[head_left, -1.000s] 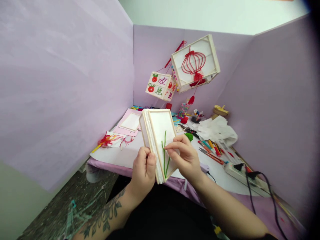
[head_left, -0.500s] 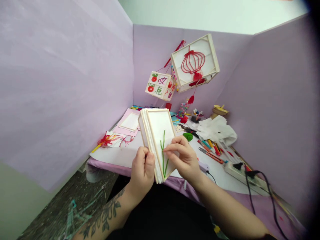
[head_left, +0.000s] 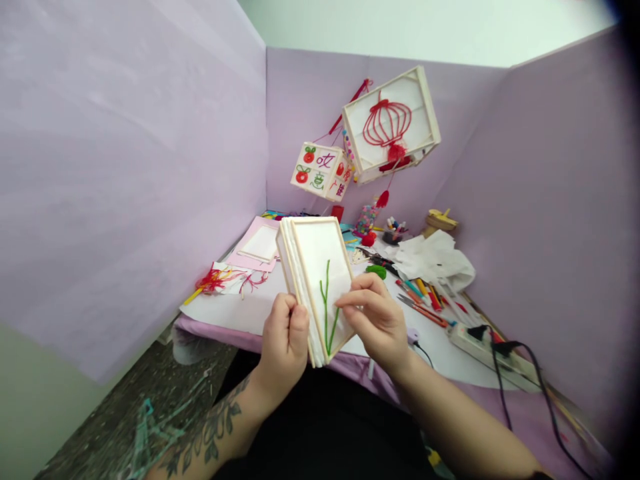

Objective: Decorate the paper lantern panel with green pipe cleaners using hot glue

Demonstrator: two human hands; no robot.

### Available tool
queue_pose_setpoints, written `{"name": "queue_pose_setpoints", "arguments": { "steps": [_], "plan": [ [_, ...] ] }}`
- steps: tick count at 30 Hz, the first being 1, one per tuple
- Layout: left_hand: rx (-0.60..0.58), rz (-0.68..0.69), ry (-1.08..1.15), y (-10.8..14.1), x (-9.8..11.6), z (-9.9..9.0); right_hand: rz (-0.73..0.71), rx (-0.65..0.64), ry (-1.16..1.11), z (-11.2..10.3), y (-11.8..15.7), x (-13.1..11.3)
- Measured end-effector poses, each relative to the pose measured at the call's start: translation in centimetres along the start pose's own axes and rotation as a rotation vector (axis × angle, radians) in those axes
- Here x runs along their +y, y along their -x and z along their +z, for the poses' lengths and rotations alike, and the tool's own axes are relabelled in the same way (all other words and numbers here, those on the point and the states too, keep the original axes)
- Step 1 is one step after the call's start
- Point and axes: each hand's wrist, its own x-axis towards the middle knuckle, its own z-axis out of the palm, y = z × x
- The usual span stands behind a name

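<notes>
A box-shaped lantern (head_left: 320, 243) with a pale wooden frame and white panels is held up at a tilt over the table's front edge. My left hand (head_left: 286, 333) is closed around its lower left edge, thumb on the near side. On the facing panel, green yarn strands (head_left: 325, 313) form a branching stem. My right hand (head_left: 377, 320) is beside the panel's right edge. Its thumb and index fingertip are pinched at the upper end of the right-hand strand, while the other fingers are curled loosely. The fingertips partly cover that end.
Behind hang a large lantern with a red yarn design (head_left: 387, 123) and a smaller decorated lantern (head_left: 315, 170). Scissors (head_left: 415, 307), markers (head_left: 423, 290), crumpled white cloth (head_left: 435, 257) and a power strip (head_left: 475, 343) lie right. Red threads (head_left: 215, 280) lie left.
My right hand has shifted a little right, from the middle stem to the tip of the right-hand green strand. The left hand and lantern have stayed in place.
</notes>
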Motion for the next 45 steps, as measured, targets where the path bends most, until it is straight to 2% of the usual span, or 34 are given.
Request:
{"name": "queue_pose_setpoints", "arguments": {
  "steps": [12, 17, 24, 30, 35, 40, 45],
  "plan": [
    [-0.006, 0.012, 0.001, 0.15, -0.19, 0.02, -0.15, -0.019, 0.221, 0.17, -0.2, -0.73],
    [0.014, -0.003, 0.017, 0.16, -0.33, 0.02, -0.114, 0.014, 0.156, -0.22, 0.01, -0.87],
    [-0.002, -0.024, 0.033, 0.22, -0.43, 0.08, -0.183, 0.006, 0.303, 0.09, -0.05, -1.05],
    [-0.008, -0.034, 0.031, 0.36, -0.39, 0.1, -0.176, 0.054, 0.308, 0.2, -0.09, -0.99],
    [-0.02, -0.027, 0.043, 0.34, -0.27, 0.2, -0.184, 0.021, 0.319, 0.41, -0.14, -0.93],
    [-0.019, -0.035, 0.029, 0.41, -0.22, 0.27, -0.145, 0.051, 0.291, 0.36, -0.06, -0.89],
    [-0.028, -0.021, 0.017, 0.5, -0.16, 0.25, -0.195, 0.034, 0.323, 0.25, 0.24, -0.99]
  ]
}}
